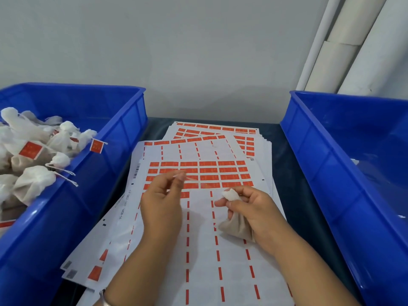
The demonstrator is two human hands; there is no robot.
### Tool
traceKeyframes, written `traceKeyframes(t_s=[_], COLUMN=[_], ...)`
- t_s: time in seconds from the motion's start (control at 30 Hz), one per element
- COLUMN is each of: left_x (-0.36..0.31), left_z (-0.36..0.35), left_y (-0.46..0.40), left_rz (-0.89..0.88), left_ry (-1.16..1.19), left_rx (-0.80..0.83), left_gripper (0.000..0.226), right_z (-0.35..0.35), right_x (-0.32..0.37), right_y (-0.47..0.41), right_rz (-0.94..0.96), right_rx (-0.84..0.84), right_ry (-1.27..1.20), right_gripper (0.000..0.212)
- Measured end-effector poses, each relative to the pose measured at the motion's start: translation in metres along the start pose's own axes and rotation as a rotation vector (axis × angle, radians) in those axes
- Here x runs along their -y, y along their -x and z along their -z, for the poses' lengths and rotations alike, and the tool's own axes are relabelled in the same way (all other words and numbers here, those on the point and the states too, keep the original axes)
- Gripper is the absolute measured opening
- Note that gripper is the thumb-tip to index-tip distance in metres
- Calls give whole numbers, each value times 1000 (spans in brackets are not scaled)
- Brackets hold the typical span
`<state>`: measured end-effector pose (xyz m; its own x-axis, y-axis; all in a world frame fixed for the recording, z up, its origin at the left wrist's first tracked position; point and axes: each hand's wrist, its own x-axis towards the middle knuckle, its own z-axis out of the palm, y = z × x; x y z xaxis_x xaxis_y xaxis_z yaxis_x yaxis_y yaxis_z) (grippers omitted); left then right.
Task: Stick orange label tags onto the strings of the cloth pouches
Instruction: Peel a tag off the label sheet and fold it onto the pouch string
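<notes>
While the right hand (249, 208) grips a cloth pouch (236, 226) just above the label sheets (207, 175) on the counter, the left hand (163, 202) pinches its string (192, 178) taut between fingertips, apparently so an orange tag can wrap it.

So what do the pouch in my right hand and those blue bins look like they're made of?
The pouch looks like thin woven cloth, matte off-white to beige: it crumples softly where the right hand grips it. The blue bins look like molded hard plastic, smooth and slightly glossy, with ribbed walls and light sheen. Exact fibre can't be told.
</notes>
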<state>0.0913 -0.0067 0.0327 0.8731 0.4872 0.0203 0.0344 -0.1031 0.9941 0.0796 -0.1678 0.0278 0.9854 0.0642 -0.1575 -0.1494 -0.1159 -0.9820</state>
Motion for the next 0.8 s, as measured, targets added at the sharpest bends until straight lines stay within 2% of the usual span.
traceKeyframes(t_s=[0.07,0.17,0.27,0.33,0.4,0.5,0.67,0.8], left_x=[0,0,3,6,7,13,15,18], left_z=[3,5,3,0,-5,-10,-12,-13], left_y=[-7,-10,-10,-8,-3,4,10,14], left_rz=[93,154,195,187,113,-58,-329,-383], left_ry=[78,123,87,20,-96,-249,-443,-501], left_rx=[-63,-72,-46,-16,29,165,494,654], left_gripper=[12,21,16,6,7,11,19,6], right_z=[2,4,8,10,11,11,7,4], right_x=[2,5,5,4,4,2,0,-2], right_y=[0,3,4,3,1,-4,-2,-4], right_rz=[-40,-73,-72,-60,-40,-14,45,26], right_rx=[20,124,209,201,142,69,-86,-199], right_ry=[78,142,-71,-317,-481,-576,-397,-270], right_gripper=[5,18,23,16,28,40,32,17])
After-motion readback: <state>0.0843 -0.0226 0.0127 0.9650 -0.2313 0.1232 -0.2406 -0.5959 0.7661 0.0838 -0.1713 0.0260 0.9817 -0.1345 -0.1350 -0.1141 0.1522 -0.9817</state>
